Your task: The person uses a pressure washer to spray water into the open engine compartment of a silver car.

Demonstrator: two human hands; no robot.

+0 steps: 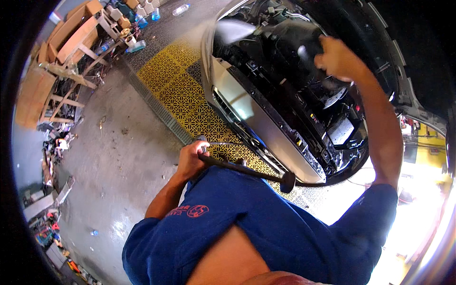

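Note:
My left hand [192, 159] is closed around the end of a dark bar or tube [245, 168], in front of my blue shirt. The bar slants down to the right and ends in a round black disc [288, 182]. My right hand [338, 60] is raised over the open engine bay [285, 60] of a car, its fingers curled. Motion blur and dark surroundings hide whether it holds anything. A whitish, blurred, spray-like streak [235, 30] shows left of it. The car's light metallic front panel [249, 110] and grille [228, 103] lie between my hands.
Yellow and grey perforated floor tiles [178, 89] lie beside the car's front. Cardboard boxes [76, 39], wooden frames and plastic bottles [181, 10] stand or lie at upper left. Assorted clutter lines the left wall. The raised hood's dark underside [424, 46] is at upper right.

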